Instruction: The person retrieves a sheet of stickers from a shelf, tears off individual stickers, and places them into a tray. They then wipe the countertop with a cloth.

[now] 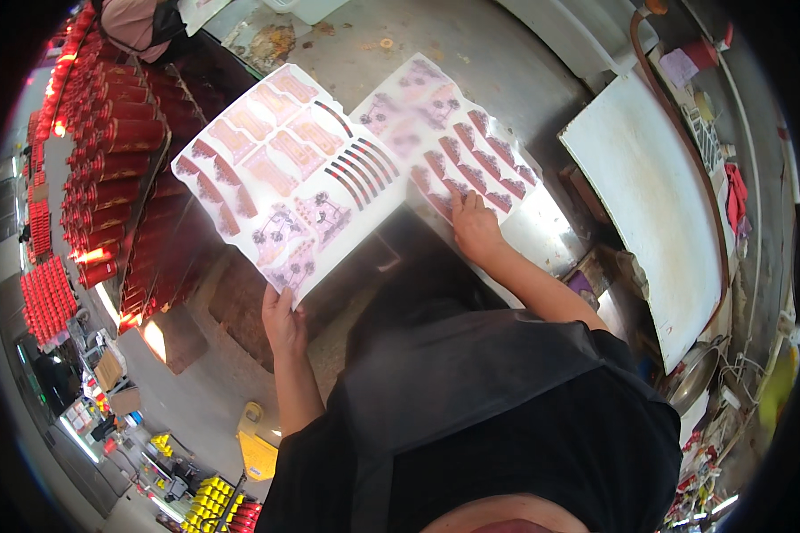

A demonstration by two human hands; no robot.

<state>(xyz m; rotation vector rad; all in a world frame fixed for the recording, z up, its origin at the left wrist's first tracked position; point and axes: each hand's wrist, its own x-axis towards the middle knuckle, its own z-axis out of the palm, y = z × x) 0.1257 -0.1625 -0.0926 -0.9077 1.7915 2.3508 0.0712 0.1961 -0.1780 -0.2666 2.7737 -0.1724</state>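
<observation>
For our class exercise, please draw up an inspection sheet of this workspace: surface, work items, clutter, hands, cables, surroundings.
Surface: grey worktable, stained toward its far side.
Work items: left printed sheet and right printed sheet, side by side, both with pinkish-purple designs; the left one also bears dark curved strips.
Clutter: small orange-brown ring and part of a white container at the far side.
Hands: left hand holds the left sheet's near corner; right hand is at the right sheet's near edge, grip unclear.
Cables: pale cables, lower right.
Surroundings: red cylinders in rows, left; white panel, right.
</observation>
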